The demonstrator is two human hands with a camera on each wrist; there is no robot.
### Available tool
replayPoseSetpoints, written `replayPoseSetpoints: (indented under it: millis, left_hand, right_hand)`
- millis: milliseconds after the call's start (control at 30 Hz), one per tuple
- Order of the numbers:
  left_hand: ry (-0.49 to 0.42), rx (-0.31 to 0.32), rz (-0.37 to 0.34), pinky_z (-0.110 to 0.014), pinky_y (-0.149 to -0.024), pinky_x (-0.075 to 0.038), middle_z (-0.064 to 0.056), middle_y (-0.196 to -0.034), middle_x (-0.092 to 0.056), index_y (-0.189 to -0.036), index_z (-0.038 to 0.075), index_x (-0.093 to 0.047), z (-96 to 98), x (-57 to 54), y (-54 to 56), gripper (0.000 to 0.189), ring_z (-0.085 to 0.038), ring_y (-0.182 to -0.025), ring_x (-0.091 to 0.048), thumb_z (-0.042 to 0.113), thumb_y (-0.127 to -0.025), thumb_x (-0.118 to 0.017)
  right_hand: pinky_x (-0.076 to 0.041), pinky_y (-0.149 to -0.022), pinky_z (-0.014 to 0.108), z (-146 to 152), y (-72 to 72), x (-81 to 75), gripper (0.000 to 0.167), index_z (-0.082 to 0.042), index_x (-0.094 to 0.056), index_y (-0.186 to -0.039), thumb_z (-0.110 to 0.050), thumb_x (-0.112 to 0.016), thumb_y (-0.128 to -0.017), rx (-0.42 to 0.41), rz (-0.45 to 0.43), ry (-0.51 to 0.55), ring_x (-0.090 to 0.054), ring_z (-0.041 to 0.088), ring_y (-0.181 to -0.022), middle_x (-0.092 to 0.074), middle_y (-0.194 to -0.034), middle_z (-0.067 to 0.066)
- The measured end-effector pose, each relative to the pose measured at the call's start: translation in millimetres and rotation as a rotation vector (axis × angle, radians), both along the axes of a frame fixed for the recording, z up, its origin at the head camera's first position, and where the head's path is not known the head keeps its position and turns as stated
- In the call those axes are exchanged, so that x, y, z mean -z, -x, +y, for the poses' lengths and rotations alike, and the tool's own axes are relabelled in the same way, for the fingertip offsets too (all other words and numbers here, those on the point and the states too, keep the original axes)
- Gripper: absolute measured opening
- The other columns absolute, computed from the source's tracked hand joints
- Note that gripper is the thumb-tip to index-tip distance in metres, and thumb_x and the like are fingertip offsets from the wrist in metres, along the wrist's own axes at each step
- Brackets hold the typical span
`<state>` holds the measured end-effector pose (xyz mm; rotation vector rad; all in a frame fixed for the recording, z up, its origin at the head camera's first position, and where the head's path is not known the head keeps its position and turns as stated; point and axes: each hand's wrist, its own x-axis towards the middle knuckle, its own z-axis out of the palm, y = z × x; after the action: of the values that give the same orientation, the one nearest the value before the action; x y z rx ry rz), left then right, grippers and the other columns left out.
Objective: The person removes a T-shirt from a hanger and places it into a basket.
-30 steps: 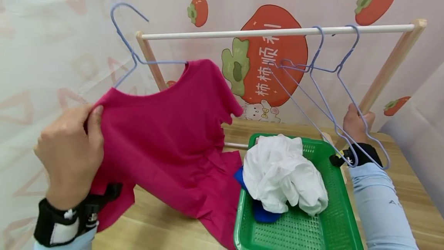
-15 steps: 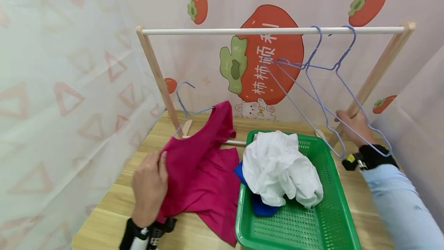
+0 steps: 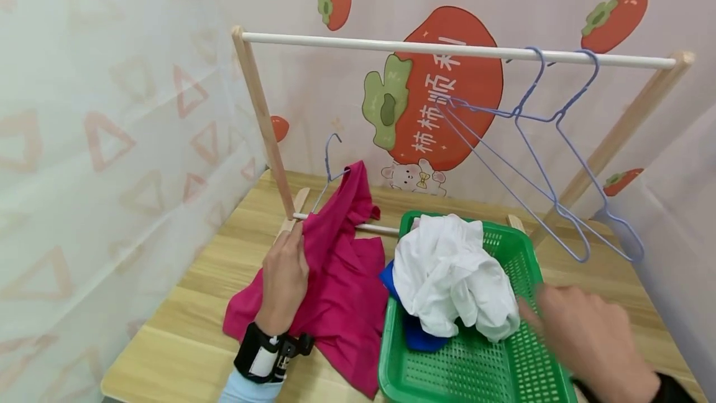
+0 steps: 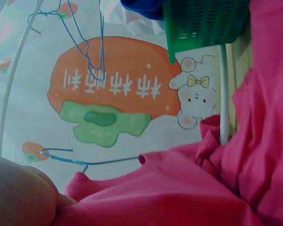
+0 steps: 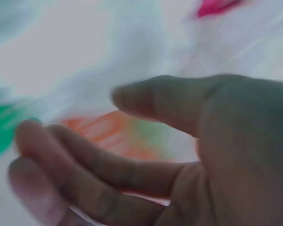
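A magenta short-sleeved shirt (image 3: 347, 310) lies partly on the table, its neck end raised on a blue wire hanger (image 3: 327, 163). My left hand (image 3: 284, 278) grips the shirt near one shoulder, beside the hanger. In the left wrist view the shirt (image 4: 179, 188) fills the lower part, and the hanger's hook sticks out of the collar. My right hand (image 3: 595, 334) is over the right rim of the green basket (image 3: 475, 372); its fingers are loosely bent around nothing in the right wrist view. White cloth (image 3: 453, 278) and blue cloth (image 3: 422, 336) lie in the basket.
A wooden rack with a white rail (image 3: 358, 45) stands behind. Two blue wire hangers, one of them the left hanger (image 3: 537, 79), hang toward its right end, above the basket. A patterned curtain (image 3: 168, 48) closes off the back and sides of the wooden table (image 3: 173, 341).
The left hand has brought the shirt and hanger down and rightward from beside the rack to the table. The right hand has let go of the rack's right post and moved toward the basket.
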<state>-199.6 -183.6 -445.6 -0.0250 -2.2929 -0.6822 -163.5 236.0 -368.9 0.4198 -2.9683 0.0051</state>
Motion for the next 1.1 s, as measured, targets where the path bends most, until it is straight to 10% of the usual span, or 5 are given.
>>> replayPoseSetpoints:
  millis: [167, 300, 467, 733, 1100]
  left_hand:
    - [-0.028, -0.015, 0.001, -0.051, -0.069, -0.06, -0.021, -0.1, -0.069, -0.119, -0.007, -0.068, 8.8, -13.8, 5.4, 0.02, -0.041, -0.088, -0.072, 0.001, -0.106, -0.055]
    - [-0.022, -0.04, 0.014, -0.054, -0.073, -0.058, -0.021, -0.098, -0.067, -0.106, -0.007, -0.068, 25.0, -22.9, 4.7, 0.014, -0.042, -0.092, -0.069, 0.002, -0.105, -0.057]
    - [-0.051, -0.041, -0.008, -0.053, -0.074, -0.059, -0.021, -0.096, -0.067, -0.102, -0.005, -0.065, 47.5, -29.3, 0.6, 0.011, -0.041, -0.092, -0.068, 0.003, -0.104, -0.058]
    - [0.04, -0.09, -0.116, -0.032, -0.049, -0.041, -0.007, -0.076, -0.059, -0.09, 0.008, -0.061, 66.0, -34.0, -12.4, 0.017, -0.026, -0.071, -0.062, 0.015, -0.104, -0.065]
    - [0.415, -0.087, -0.132, -0.023, -0.04, -0.026, 0.002, -0.061, -0.047, -0.072, 0.015, -0.059, 85.4, -33.7, -46.3, 0.03, -0.016, -0.057, -0.054, 0.016, -0.093, -0.079]
  right_hand:
    - [-0.035, -0.046, 0.031, -112.0, 0.6, -38.4, 0.033, -0.018, -0.063, -0.082, -0.046, -0.069, -0.098, -0.192, 0.108, 0.083, -0.052, 0.012, -0.056, -0.052, -0.064, -0.008]
    - [-0.033, -0.043, 0.03, -187.0, 52.7, -46.6, 0.046, -0.014, -0.057, -0.072, -0.046, -0.06, -0.104, -0.284, 0.172, 0.155, -0.052, 0.018, -0.052, -0.053, -0.061, -0.001]
    - [-0.036, -0.045, 0.034, -246.0, 113.2, -37.2, 0.06, -0.012, -0.049, -0.06, -0.048, -0.048, -0.109, -0.198, 0.1, 0.286, -0.059, 0.028, -0.057, -0.055, -0.059, 0.007]
    - [-0.062, -0.079, 0.056, -285.4, 149.5, -20.5, 0.032, 0.004, -0.068, -0.095, -0.02, -0.05, -0.106, -0.06, -0.086, 0.422, -0.073, 0.042, -0.099, -0.074, -0.107, 0.026]
    - [-0.061, -0.082, 0.056, -275.3, 191.7, -23.3, 0.03, 0.001, -0.072, -0.105, -0.013, -0.045, -0.108, -0.006, 0.009, 0.497, -0.071, 0.044, -0.1, -0.071, -0.114, 0.021]
